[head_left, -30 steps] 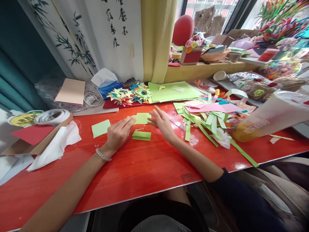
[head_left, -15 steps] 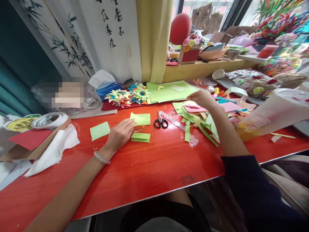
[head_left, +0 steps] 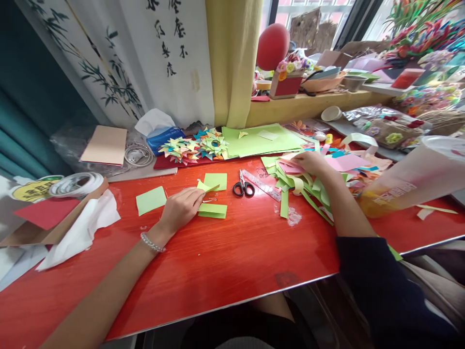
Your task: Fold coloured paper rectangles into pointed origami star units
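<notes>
My left hand [head_left: 183, 208] has its fingers closed on a small folded piece of yellow-green paper [head_left: 208, 187], held just above the table. Behind that piece lies a flat green paper square [head_left: 221, 180], and a folded green paper [head_left: 213, 211] sits nearer me. Left of the hand is a pale green rectangle of paper [head_left: 150, 200]. My right hand [head_left: 311, 164] is lowered over a heap of paper scraps [head_left: 290, 179], fingertips bent together by a pink piece [head_left: 286, 166]; whatever is in them is hidden. Black-handled scissors [head_left: 243, 188] and a clear ruler [head_left: 262, 185] lie between my hands.
Larger green sheets [head_left: 267, 140] and star-shaped folded paper rings [head_left: 181, 149] lie at the back. A tall plastic cup [head_left: 410, 177] leans at the right. On the left are a cardboard box [head_left: 54, 230] with a tape roll and a white tissue [head_left: 85, 232].
My right hand has moved down and a little right, from the edge of the green sheets onto the scraps. The paper in my left hand has tilted and looks narrower.
</notes>
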Tool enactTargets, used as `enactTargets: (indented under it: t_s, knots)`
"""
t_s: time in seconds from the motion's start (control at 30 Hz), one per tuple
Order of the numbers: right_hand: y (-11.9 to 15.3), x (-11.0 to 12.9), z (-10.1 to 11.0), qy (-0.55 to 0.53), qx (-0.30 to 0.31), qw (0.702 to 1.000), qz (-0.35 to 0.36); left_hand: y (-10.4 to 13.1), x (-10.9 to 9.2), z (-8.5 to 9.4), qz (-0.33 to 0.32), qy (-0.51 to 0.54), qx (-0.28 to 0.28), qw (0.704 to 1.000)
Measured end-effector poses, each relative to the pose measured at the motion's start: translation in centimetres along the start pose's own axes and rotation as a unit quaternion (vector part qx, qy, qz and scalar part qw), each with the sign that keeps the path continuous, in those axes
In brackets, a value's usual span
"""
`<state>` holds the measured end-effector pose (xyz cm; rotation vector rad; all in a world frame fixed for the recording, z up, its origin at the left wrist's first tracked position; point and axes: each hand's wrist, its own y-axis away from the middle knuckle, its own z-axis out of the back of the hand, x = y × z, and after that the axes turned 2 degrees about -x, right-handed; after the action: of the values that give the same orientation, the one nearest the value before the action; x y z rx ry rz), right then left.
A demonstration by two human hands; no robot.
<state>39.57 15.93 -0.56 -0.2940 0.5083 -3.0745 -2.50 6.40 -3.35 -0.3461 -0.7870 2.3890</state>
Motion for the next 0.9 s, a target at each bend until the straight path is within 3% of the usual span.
enactTargets:
  t_s: [0.1, 0.2, 0.3, 0.37, 0.43, 0.5, 0.57, 0.6, 0.67, 0.77, 0.83, 0.9]
  knots:
    - [0.1, -0.2, 0.6, 0.019, -0.017, 0.999, -0.024, 0.0, 0.1, -0.1, -0.007, 0.009, 0.010, 1.000]
    - [0.1, 1.0, 2.3, 0.020, -0.078, 0.996, -0.038, -0.1, 0.1, -0.1, -0.012, 0.035, 0.039, 0.999]
    - [0.9, 5.2, 4.6, -0.008, -0.176, 0.984, -0.014, -0.6, 0.0, 0.3, 0.021, 0.074, 0.027, 0.997]
    - [2.4, 9.5, 5.5, -0.057, -0.228, 0.970, 0.058, -1.2, -0.3, 0.9, 0.095, 0.139, -0.003, 0.986]
    - [4.5, 13.8, 5.4, -0.093, -0.239, 0.948, 0.190, -1.7, -0.8, 1.5, 0.214, 0.285, -0.002, 0.934]
    - [6.7, 17.3, 4.5, -0.087, -0.169, 0.921, 0.340, -2.2, -1.4, 2.1, 0.322, 0.460, 0.037, 0.826]
    - [8.3, 19.5, 3.2, -0.048, -0.097, 0.887, 0.448, -2.5, -2.0, 2.3, 0.375, 0.552, 0.066, 0.741]
    - [8.9, 20.0, 2.5, -0.025, -0.071, 0.873, 0.482, -2.6, -2.1, 2.3, 0.387, 0.563, 0.065, 0.728]
    - [9.4, 20.3, 1.4, 0.006, -0.052, 0.853, 0.520, -2.9, -1.9, 2.5, 0.393, 0.545, 0.041, 0.739]
    - [9.0, 19.3, 0.1, 0.011, -0.106, 0.854, 0.510, -3.2, 0.4, 3.6, 0.368, 0.497, 0.042, 0.785]
    - [8.4, 18.3, -0.5, -0.008, -0.193, 0.861, 0.472, -3.0, 3.1, 5.1, 0.342, 0.402, 0.089, 0.845]
    - [7.9, 17.4, -0.7, -0.033, -0.284, 0.858, 0.427, -2.2, 6.0, 6.9, 0.305, 0.206, 0.194, 0.909]
